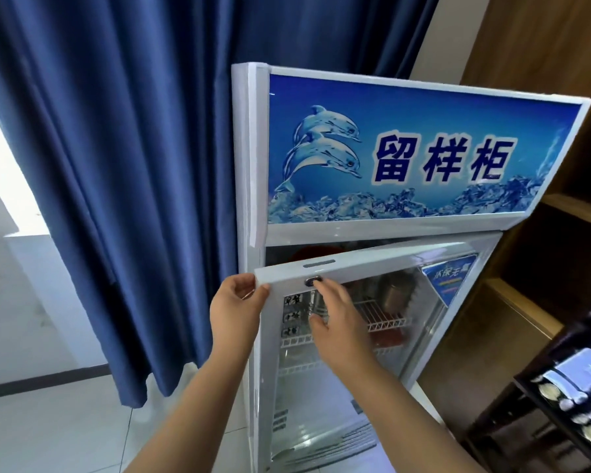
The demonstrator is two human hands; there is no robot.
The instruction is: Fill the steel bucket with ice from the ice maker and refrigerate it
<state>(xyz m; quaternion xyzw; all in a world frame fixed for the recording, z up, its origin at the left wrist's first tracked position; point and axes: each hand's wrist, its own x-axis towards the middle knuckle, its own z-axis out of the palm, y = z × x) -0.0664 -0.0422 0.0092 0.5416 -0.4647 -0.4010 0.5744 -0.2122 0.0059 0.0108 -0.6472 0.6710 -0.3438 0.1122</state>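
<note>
- Head view: a white fridge [253,165] with a glass door [372,264] stands in front of a blue curtain [116,165]. A blue sign [423,148] with two dolphins and large characters runs across its top.
- The door is ajar. Its left edge stands out from the cabinet and its right side sits close to the frame.
- The left hand [234,302] grips the door's top left corner, with the fingers curled round the edge and the thumb on the front.
- The right hand [335,315] lies spread against the front of the door and holds nothing. Its fingers are fairly straight and the thumb is held apart. One fingertip touches the small lock [310,281] in the top frame.
- The steel bucket [394,293] is inside the fridge, on the upper wire shelf [386,320], right of the right hand. It shows through the glass as a shiny cylinder, and reflections hide what it holds.
- Wooden shelves [560,206] stand just to the right of the fridge.
- At the lower right, a dark rack [526,397] carries cans [546,392] lying on their sides.
- The floor [65,431] is pale tile.
</note>
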